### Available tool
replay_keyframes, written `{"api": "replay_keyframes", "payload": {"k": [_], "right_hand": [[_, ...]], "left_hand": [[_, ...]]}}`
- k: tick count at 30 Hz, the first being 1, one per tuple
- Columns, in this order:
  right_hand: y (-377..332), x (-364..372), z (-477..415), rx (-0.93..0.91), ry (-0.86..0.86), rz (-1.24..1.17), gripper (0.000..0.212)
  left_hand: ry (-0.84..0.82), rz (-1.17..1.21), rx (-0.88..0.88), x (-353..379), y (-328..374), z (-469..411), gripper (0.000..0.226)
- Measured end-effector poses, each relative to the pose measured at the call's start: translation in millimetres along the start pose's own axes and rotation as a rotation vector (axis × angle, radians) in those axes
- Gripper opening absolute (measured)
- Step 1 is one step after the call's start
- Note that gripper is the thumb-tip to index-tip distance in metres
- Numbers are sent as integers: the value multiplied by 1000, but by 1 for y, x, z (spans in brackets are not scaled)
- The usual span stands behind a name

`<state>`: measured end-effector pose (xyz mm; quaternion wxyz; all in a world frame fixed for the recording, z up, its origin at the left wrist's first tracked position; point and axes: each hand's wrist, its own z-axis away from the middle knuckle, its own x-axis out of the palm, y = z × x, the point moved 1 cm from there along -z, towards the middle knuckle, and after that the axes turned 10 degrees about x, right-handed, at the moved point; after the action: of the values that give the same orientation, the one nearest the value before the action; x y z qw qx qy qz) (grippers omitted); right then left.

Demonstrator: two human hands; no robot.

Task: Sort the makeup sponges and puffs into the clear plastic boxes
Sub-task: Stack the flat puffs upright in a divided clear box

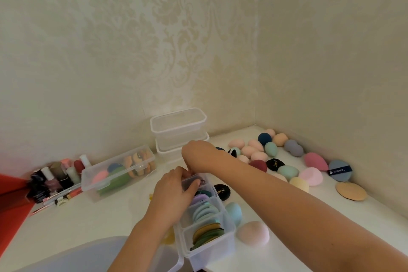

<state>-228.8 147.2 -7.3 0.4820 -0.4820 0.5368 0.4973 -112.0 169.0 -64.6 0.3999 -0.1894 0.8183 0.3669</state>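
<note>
Pink sponge [252, 233]: parked lower centre-right on the white table [77, 227], a little apart from the box.
Divided clear box [209, 249]: lower centre, with flat puffs [205, 212] stood on edge in its compartments. Green and olive ones are nearest, pale blue and lilac further up.
Teal sponge [234, 210]: tucked just beside the box's right wall.
Black puff [221, 191]: laid flat just right of the box's far end.
Left hand [174, 190]: centre frame, fingers curled round a dark puff [195, 183] in the far compartment.
Right hand [198, 157]: just above the left one, fingers bent down at the box's far end. Honestly can't be told if anything is pinched.
Loose sponges [271, 149]: scattered mid-right along the wall, with a few puffs mixed in.
Lidded box [119, 174]: mid-left, sponges seen through its side.
Empty boxes [178, 126]: stacked at centre, against the wall.
Bottles [55, 174]: bunched at the left edge.
</note>
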Motion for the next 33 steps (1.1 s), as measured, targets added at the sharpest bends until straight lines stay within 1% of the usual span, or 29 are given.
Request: {"api": "replay_keyframes", "payload": {"k": [2, 3, 5, 8, 9, 12, 15, 18, 20, 24, 26, 28, 30, 31, 33], "right_hand": [[8, -1, 2, 47, 23, -98, 11], [12, -1, 5, 54, 34, -154, 12], [23, 0, 15, 56, 25, -240, 24], [42, 1, 34, 75, 19, -291, 21], [50, 2, 40, 99, 17, -303, 19], [73, -1, 62, 210, 22, -353, 19], [100, -1, 87, 354, 57, -395, 20], [126, 7, 116, 534, 71, -286, 20], [142, 15, 135, 689, 76, -190, 26], [169, 27, 178, 937, -13, -32, 32], [177, 35, 194, 1000, -47, 25, 35], [182, 45, 203, 1043, -85, 18, 39], [183, 53, 206, 1068, -125, 0, 37], [184, 55, 206, 1072, -117, -13, 36], [187, 57, 201, 1059, -44, -41, 39]], "left_hand": [[-23, -30, 4, 0, 0, -1, 26], [-26, -41, 11, 0, 0, -2, 26], [-31, -47, 19, 0, 0, -3, 23], [-63, -78, 5, 1, 0, -5, 25], [-78, -94, 1, 2, 0, -6, 27], [-128, -123, -27, 3, -1, -9, 30], [-160, -136, -28, 3, -1, -10, 30], [-184, -126, -41, 3, 0, -11, 37], [-193, -131, -65, 3, 1, -14, 43], [-208, -164, -61, 6, -1, -16, 49], [-186, -130, -67, 8, -2, -14, 47], [-139, -96, -72, 8, -1, -12, 44], [-96, -77, -65, 9, 2, -10, 39], [-81, -72, -65, 9, 4, -10, 38], [-79, -76, -64, 9, 4, -10, 38]]}}
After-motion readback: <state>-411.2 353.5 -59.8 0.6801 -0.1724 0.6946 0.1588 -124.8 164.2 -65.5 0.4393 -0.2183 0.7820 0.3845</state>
